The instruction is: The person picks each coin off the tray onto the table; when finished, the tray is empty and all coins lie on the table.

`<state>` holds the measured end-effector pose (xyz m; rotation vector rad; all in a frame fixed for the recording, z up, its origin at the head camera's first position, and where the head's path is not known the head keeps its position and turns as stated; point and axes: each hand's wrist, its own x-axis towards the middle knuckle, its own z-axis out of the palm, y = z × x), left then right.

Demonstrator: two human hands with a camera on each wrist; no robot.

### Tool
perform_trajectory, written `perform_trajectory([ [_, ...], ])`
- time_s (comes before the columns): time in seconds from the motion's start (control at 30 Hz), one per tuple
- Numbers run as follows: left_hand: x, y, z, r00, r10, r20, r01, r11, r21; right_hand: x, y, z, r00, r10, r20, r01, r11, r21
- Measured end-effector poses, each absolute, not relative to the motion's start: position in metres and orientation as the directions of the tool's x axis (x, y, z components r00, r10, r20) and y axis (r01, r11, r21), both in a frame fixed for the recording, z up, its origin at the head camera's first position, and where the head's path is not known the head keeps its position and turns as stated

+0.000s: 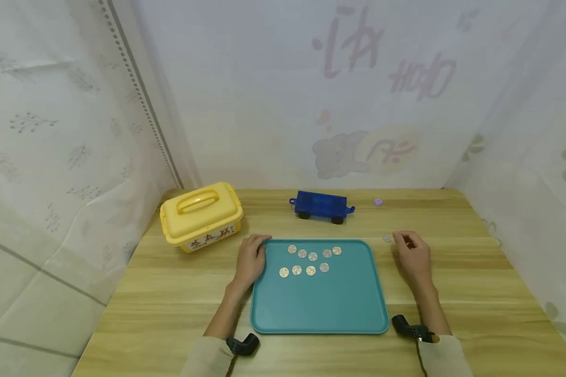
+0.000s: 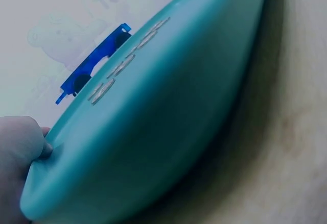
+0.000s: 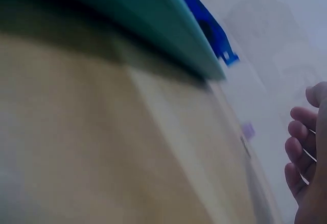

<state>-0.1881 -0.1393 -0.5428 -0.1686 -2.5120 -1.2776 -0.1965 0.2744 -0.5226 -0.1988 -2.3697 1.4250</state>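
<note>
Wooden tabletop (image 1: 170,303) — silver coin (image 1: 387,238) just left of right fingers (image 1: 400,237).

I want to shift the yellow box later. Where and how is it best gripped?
Probably by the middle of the handle, reaching down from above and curling the fingers under its bar: the yellow box stands upright, and the handle arches over its lid. The left hand is nearer, but holds the tray at its edge.
</note>
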Motion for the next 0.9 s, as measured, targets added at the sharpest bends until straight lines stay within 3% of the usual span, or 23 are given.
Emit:
perform_trajectory([
  [0.2, -0.188, -0.142, -0.544, -0.942, -0.030, 0.334, 0.249, 0.603, 0.758, -0.179, 0.244, -0.518, -0.955, 0.080, 0.287, -0.210, 0.503, -0.838],
  [0.47, -0.187, -0.141, -0.543, -0.949, -0.032, 0.313, 0.232, 0.597, 0.768, -0.169, 0.196, -0.522, -0.908, -0.161, 0.388, -0.405, 0.578, -0.708],
  [0.73, -0.189, -0.142, -0.543, -0.951, -0.041, 0.307, 0.221, 0.604, 0.766, -0.168, 0.154, -0.535, -0.793, -0.275, 0.544, -0.584, 0.599, -0.548],
  [0.9, -0.188, -0.141, -0.546, -0.957, -0.040, 0.287, 0.205, 0.605, 0.770, -0.167, 0.147, -0.544, -0.800, -0.287, 0.527, -0.566, 0.652, -0.504],
])
